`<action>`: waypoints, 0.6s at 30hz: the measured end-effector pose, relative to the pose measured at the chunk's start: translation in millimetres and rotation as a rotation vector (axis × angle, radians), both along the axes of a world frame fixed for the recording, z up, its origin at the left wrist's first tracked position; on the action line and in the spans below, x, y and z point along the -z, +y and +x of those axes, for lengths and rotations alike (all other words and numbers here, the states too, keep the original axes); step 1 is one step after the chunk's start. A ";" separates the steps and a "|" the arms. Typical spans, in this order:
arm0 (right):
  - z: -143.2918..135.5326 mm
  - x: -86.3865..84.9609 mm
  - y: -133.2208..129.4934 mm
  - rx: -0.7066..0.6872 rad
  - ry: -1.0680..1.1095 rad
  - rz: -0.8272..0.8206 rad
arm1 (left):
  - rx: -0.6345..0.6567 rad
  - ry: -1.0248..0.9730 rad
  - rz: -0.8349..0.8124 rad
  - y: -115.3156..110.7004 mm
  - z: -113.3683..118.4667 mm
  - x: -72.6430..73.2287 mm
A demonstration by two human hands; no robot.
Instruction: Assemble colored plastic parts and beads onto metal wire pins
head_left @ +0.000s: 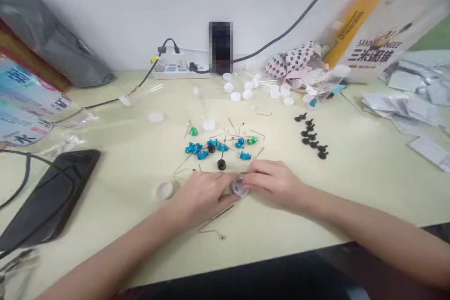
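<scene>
My left hand (pixel 206 194) lies low over the table, thumb and fingers closed around a small round clear cup (pixel 239 191). My right hand (pixel 274 181) has its fingertips pinched together at the cup's right rim, partly over its opening; what they hold, if anything, is hidden. Something small and dark shows inside the cup. Just beyond the hands lie blue metal parts (pixel 202 155), a black round knob (pixel 221 164) and thin bent metal rods. One bent rod (pixel 211 231) rests in front of my left hand. A white round cap (pixel 164 191) sits left of it.
Several white caps (pixel 235 97) lie towards the wall. Black screw-like pieces (pixel 313 144) form a cluster at right. A dark phone-like slab (pixel 52 197) with cables is at left. Small plastic packets (pixel 404 108) and a printed bag (pixel 376 47) stand right; a power strip (pixel 179 66) sits behind.
</scene>
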State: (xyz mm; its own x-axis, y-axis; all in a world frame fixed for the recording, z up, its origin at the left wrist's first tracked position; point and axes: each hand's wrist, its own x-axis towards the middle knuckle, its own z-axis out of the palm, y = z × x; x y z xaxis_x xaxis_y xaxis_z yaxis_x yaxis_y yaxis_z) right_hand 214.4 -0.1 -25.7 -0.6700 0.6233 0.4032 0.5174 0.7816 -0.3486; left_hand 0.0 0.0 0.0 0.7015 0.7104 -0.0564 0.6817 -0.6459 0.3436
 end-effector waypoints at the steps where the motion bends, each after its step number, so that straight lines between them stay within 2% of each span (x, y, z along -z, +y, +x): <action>1: 0.4 -0.1 -0.1 -0.002 -0.002 -0.002 | 0.004 0.000 0.000 0.1 0.3 -1.1; 11: 2.4 -1.3 -0.7 -0.014 -0.044 0.091 | 0.027 -0.034 0.051 0.3 0.0 0.0; 18: 0.0 -5.6 -0.2 -0.004 -0.061 0.057 | 0.014 -0.088 0.100 -0.7 0.3 3.4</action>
State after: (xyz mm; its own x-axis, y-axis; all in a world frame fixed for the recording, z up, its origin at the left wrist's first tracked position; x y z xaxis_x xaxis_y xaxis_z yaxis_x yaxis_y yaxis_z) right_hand 214.4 -0.3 -20.1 -0.6968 0.5980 0.3961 0.5331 0.8012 -0.2717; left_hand 0.3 -0.7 -3.4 0.7104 0.6997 0.0761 0.6427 -0.6889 0.3352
